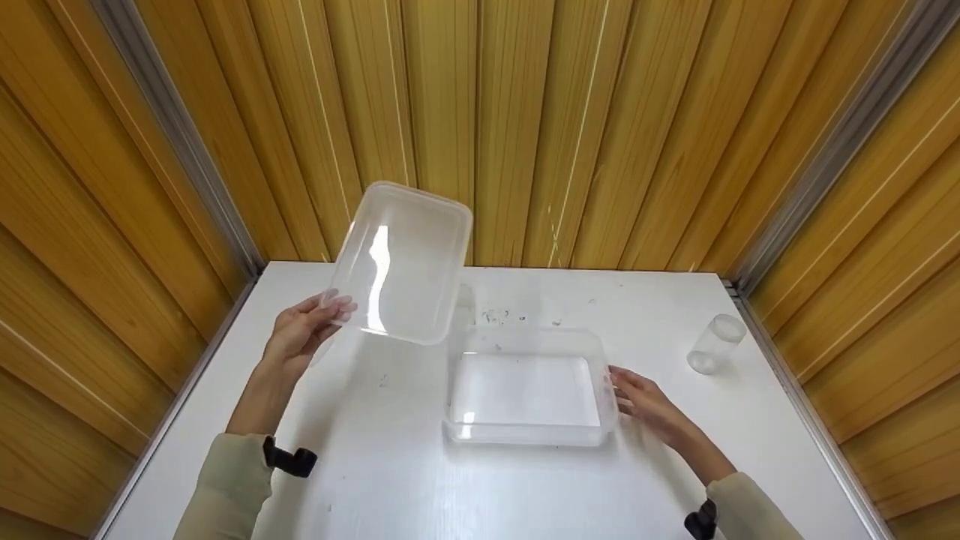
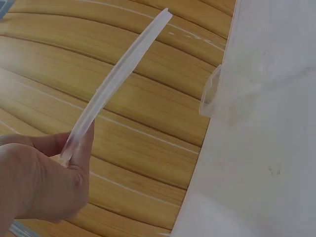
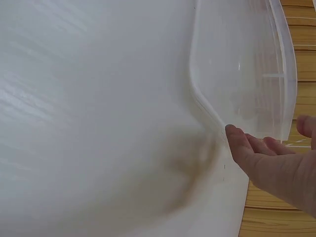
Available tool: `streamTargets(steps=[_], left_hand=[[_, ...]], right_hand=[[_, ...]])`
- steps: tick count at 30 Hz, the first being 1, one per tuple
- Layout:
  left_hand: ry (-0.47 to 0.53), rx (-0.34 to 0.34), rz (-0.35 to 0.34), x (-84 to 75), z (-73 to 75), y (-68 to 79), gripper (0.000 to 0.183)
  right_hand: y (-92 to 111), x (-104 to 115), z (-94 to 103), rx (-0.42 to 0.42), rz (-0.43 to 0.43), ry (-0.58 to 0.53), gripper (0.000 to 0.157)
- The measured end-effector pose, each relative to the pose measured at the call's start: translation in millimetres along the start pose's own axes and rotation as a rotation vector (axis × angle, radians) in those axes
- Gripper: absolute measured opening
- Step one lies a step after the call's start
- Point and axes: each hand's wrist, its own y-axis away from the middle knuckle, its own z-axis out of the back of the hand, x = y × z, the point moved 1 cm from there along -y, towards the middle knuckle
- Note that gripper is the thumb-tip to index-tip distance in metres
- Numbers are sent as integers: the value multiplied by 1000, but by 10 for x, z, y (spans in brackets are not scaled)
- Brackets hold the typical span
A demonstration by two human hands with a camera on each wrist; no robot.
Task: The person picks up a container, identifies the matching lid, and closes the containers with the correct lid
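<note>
My left hand (image 1: 300,330) pinches a clear plastic lid (image 1: 409,262) by its near left corner, raised above the table and tilted. Seen edge-on in the left wrist view, the lid (image 2: 116,81) lies between the thumb and fingers of that hand (image 2: 47,173). A clear rectangular plastic container (image 1: 525,435) stands uncovered on the table, with nothing visible inside. Against its right side rest the fairly straight fingertips of my right hand (image 1: 649,401). The right wrist view shows these fingers (image 3: 256,153) at the wall of the container (image 3: 237,74), not curled round it.
A clear cylindrical jar (image 1: 716,345) is at the right of the white table (image 1: 375,465). Another small translucent object (image 1: 466,296), partly behind the lid, sits near the back edge; its kind is unclear. Wood-patterned walls (image 1: 517,127) close off the back and sides.
</note>
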Motion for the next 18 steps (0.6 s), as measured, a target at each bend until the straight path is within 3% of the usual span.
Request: streamTargets(steps=[9,18], left_hand=[[-118,161,-27,125,-425,31,59],[-223,242,-80,245,-715,-15,54]], right_hand=[[132,411,91,-65,59,16,62],[209,672,102,20,111,-42,64]])
